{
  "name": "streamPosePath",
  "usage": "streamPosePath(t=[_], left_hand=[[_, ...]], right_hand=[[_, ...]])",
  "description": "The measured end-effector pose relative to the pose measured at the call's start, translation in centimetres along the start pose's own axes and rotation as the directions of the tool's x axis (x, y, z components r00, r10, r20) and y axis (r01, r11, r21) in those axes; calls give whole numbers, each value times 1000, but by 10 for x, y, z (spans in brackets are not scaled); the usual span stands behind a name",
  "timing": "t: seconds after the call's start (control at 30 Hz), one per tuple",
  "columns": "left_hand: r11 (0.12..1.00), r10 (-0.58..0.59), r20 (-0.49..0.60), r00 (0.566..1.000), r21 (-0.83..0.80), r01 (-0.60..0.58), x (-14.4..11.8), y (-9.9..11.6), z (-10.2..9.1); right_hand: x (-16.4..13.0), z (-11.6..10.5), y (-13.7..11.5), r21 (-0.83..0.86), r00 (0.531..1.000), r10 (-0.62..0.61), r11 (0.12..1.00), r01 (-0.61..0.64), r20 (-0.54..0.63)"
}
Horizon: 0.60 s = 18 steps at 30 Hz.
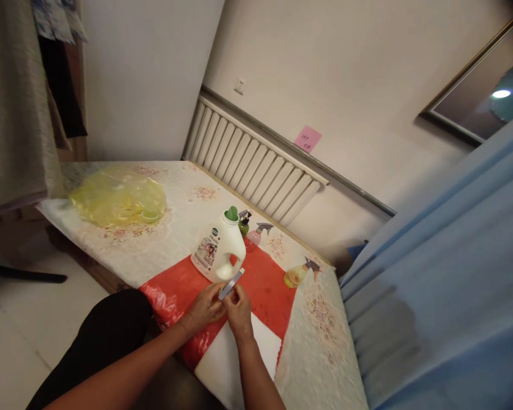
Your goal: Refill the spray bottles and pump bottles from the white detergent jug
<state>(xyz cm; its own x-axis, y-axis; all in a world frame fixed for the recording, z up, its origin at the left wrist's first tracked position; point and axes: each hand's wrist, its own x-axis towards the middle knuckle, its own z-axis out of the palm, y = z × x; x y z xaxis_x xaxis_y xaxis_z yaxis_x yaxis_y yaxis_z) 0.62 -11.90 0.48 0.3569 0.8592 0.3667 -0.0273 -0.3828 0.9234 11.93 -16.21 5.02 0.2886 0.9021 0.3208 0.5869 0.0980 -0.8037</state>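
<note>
Left hand (209, 306): fingers curled in, pinching the lower end of a grey strip (232, 283).
Right hand (238, 310): just beside the left, fingertips closed on the same strip; too small to tell what it is.
Strip: its long axis slants from between the hands up and to the right, the far tip before the jug's foot; touching or not, I can't tell.
Jug (216, 253): one, upright, straight ahead of the hands, the left nearer; something green (231, 214) in its mouth.
Sheets: one red (267, 285) under the jug, one white (265, 340) beneath the right forearm.
Bottles: three; green (244, 228) and pink (253, 237) behind the jug, yellow (296, 277) to the right.
Bag: one, yellow (115, 193), far left.
</note>
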Motion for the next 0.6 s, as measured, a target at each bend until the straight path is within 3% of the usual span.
streamPosePath(t=[0.1,0.2,0.37,0.5,0.6], left_hand=[[1000,-1,-12,1000,1,1,-1,-2,2],[1000,-18,-40,999,8,18,-1,-9,4],[1000,-9,-37,999,-4,9,-1,-16,6],[1000,8,-24,1000,-6,-8,-2,-18,6],[1000,14,-15,1000,6,-14,-1,-16,4]], right_hand=[[1,-8,-3,18,998,-36,999,35,57],[1,-5,-2,24,999,-24,999,24,32],[-3,16,6,6,989,53,999,-52,-135],[-10,36,10,-8,948,138,989,-146,-288],[-14,42,10,-13,927,162,984,-177,-337]])
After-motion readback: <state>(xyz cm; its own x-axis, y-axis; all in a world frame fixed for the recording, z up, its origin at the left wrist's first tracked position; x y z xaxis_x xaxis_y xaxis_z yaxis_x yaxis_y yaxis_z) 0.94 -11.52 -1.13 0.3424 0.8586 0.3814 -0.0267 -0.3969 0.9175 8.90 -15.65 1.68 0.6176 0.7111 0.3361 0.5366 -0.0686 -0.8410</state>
